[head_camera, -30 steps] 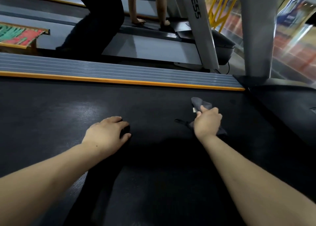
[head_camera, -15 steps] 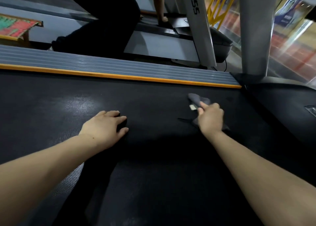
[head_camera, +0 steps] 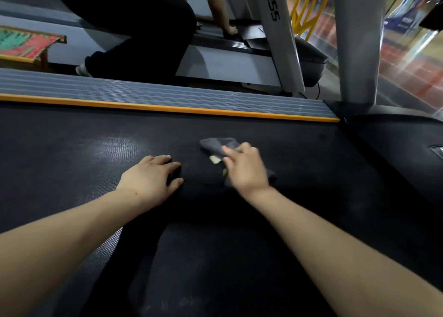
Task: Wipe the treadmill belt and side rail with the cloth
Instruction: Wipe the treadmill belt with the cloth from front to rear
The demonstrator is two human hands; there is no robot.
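Belt wiping in hand: cloth lying mid-belt, gripped under right hand; left hand flat and relaxed, bracing beside. Next probably sweeping toward side rail, not yet reached

The only lettering that can be read stands on the slanted grey upright of the neighbouring treadmill, in the upper middle of the frame: dark capitals running down the post, of which "NESS" shows, the start of the word cut off by the top edge. A pale tag on the grey cloth, in the middle of the frame, carries no marks that can be made out. The blue poster at the upper right has print on it, too blurred to read. The patterned red and green mat at the upper left shows shapes but no legible words.
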